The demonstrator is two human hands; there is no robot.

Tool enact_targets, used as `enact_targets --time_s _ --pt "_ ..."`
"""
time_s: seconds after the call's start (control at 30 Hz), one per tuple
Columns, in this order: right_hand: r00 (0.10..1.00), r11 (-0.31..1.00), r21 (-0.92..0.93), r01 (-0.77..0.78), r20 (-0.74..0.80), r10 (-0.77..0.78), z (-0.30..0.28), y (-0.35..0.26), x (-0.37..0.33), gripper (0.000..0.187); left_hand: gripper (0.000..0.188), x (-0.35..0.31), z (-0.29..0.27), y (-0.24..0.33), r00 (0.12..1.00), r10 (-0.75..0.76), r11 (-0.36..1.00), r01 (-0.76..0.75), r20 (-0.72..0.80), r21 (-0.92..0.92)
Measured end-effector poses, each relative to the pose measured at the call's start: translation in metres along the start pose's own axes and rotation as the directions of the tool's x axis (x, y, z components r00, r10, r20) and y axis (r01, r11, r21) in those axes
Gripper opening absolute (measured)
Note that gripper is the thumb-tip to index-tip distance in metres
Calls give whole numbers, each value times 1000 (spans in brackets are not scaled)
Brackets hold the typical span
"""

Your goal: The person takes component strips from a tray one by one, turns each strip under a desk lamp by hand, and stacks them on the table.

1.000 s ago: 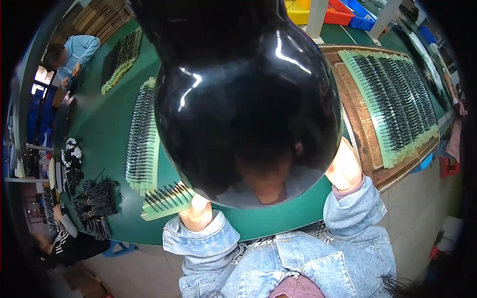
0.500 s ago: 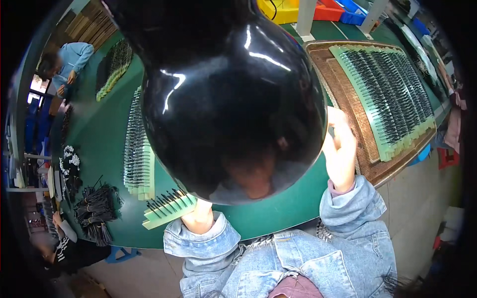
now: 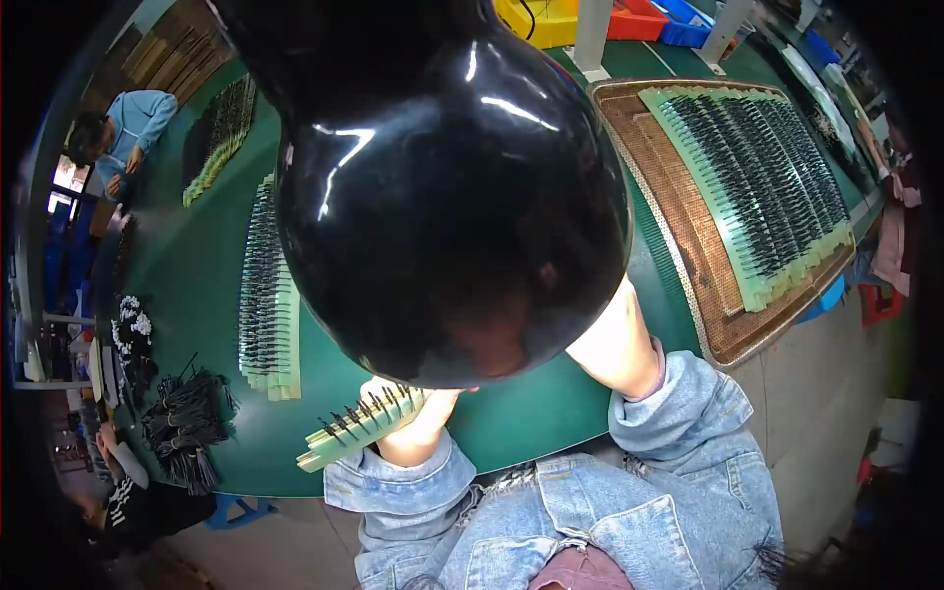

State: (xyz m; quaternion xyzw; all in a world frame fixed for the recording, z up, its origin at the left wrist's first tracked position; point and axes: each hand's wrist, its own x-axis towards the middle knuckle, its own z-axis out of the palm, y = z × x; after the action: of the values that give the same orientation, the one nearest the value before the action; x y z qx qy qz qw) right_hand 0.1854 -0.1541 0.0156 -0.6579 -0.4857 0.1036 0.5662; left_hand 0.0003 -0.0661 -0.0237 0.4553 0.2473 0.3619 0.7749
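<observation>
A large glossy black rounded hood (image 3: 452, 216) fills the middle and hides much of the work area. Below its lower left edge, my left hand (image 3: 418, 433) is closed on a light green strip (image 3: 339, 445) with a row of thin black leads along it. The strip tilts, its free end pointing down to the left. My right hand (image 3: 621, 344) reaches under the hood's lower right edge. Its fingers are hidden there, so whether it holds anything cannot be seen.
On the right, a brown woven tray (image 3: 678, 197) bears several filled green strips (image 3: 757, 197). More strips (image 3: 270, 315) lie left of the hood. Bundled black leads (image 3: 187, 423) sit at the table's left edge. A person in light blue (image 3: 143, 118) works at far left.
My right hand has moved left and down from beside the tray, its fingers passing behind the hood. My left hand and its strip have shifted slightly right, the strip turning a little.
</observation>
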Motion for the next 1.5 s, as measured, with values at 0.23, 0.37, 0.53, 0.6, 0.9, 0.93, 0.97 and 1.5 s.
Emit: enact_targets --time_s 0.23,0.37,0.53,0.6,0.9,0.93,0.97,1.5 --pt "991 993 -77 86 -99 -93 -5 6 2 8 25 1 15 16 973 8 907 -104 231 408" --pt "982 971 163 -174 -44 183 -8 2 -3 6 22 1 13 11 983 57 976 -92 176 197" --pt "998 999 -15 35 -43 -36 -12 11 0 39 22 4 19 8 973 223 927 -229 54 297" --pt "993 995 -59 79 88 -74 -11 11 -1 46 22 5 17 10 980 196 938 -195 26 286" --pt "984 914 -371 167 114 -134 -6 6 -5 27 35 18 7 30 857 439 897 -401 -271 188" --pt "986 900 -404 166 97 -138 -6 5 -5 26 40 21 2 30 738 594 798 -492 -320 348" --pt "987 885 -436 163 79 -143 -6 4 -6 25 43 16 -1 33 608 711 659 -402 -353 635" --pt "809 904 -130 407 512 -290 9 -8 -23 54 16 -73 -35 67 964 90 123 -262 252 957"
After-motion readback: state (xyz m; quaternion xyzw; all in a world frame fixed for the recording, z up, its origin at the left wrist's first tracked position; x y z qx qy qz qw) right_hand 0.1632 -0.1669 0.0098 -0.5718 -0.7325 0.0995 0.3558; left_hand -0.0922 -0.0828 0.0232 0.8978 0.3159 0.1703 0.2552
